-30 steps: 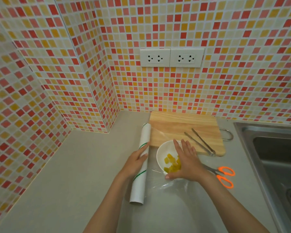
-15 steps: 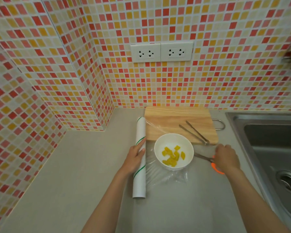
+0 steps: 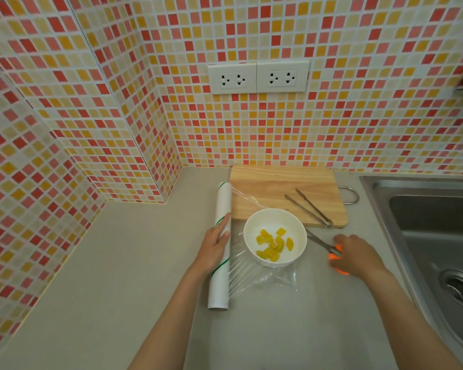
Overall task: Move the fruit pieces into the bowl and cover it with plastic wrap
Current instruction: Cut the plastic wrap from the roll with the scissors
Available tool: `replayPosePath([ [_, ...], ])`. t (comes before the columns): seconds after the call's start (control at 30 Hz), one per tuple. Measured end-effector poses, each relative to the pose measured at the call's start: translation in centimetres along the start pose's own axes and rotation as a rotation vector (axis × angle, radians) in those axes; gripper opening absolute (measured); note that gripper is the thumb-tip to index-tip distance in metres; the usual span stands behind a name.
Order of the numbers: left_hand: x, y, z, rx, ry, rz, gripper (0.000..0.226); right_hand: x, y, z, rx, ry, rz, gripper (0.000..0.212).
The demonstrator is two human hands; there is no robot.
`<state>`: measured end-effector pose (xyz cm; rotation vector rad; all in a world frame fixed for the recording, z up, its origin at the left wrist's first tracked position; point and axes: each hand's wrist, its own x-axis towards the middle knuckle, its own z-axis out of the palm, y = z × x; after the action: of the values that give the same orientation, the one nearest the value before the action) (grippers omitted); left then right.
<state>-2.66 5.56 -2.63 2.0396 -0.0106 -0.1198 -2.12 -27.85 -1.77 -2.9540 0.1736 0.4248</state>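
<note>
1. My left hand (image 3: 214, 248) lies flat-ish on the plastic wrap roll (image 3: 221, 244), fingers nearly straight and together, thumb on the roll's right side, pressing more than gripping.
2. My right hand (image 3: 358, 253) sits over the orange handles of the scissors (image 3: 322, 243), fingers curled down onto them; can't tell if they're through the loops or how tight the hold is.
3. Scissor blades point up-left at the bowl (image 3: 275, 237), tips just beside its rim.
4. White bowl holds the yellow fruit pieces (image 3: 274, 244), all inside it.
5. Clear wrap sheet (image 3: 262, 276) runs from the roll under or around the bowl and bunches on the counter (image 3: 118, 276) in front.
6. Cutting board (image 3: 278, 190) behind the bowl, its near edge touching or hidden by the rim; tongs (image 3: 309, 206) lie on its right part.
7. Sink (image 3: 433, 236) edge is near my right hand; open counter to the left of the roll and in front.
</note>
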Motion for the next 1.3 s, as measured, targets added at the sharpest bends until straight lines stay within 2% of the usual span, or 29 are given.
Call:
replayPosePath([
  [0.23,-0.1,-0.1,0.0,-0.014,-0.004,0.002,0.048,0.1,-0.1,-0.6,0.101,-0.090,-0.016,0.045],
  [0.37,0.0,-0.1,0.1,-0.008,0.005,0.006,0.048,-0.2,-0.1,-0.7,0.033,-0.089,-0.029,0.048],
  [0.47,-0.1,-0.1,0.2,-0.005,0.021,0.015,0.048,-0.7,-0.7,-0.3,-0.054,-0.035,-0.008,0.038],
  [0.57,0.0,-0.2,0.0,-0.003,0.016,0.032,0.048,-1.0,-0.9,-1.2,-0.059,-0.089,0.034,0.015],
  [0.67,0.2,-0.3,-0.1,-0.005,0.013,0.041,0.047,-1.3,0.1,-2.3,0.234,-0.152,0.100,0.012],
  [0.77,0.2,-0.6,0.0,-0.025,0.004,0.031,0.046,-2.5,1.0,-2.8,0.734,-0.166,0.180,0.017],
  [0.83,0.3,-0.6,0.1,-0.028,0.007,0.033,0.046,-3.6,0.8,-3.5,1.033,-0.187,0.159,0.023],
  [0.93,0.3,-0.7,0.2,-0.034,0.005,0.029,0.046,-6.0,-0.8,-5.7,1.212,-0.210,0.012,0.028],
  [1.03,0.3,-0.6,0.0,-0.028,0.006,0.025,0.047,-9.2,-4.2,-7.0,1.230,-0.416,-0.232,0.038],
  [1.13,0.3,-0.4,-0.1,-0.026,0.010,0.018,0.048,-12.7,-8.1,-4.7,0.992,-0.737,-0.392,0.038],
  [1.2,0.3,-0.3,-0.1,-0.033,0.013,0.007,0.048,-14.5,-9.7,-2.5,0.861,-0.889,-0.411,0.040],
  [1.3,0.1,-0.2,-0.1,-0.038,0.017,0.013,0.048,-15.3,-10.4,-0.5,0.802,-0.915,-0.352,0.041],
])
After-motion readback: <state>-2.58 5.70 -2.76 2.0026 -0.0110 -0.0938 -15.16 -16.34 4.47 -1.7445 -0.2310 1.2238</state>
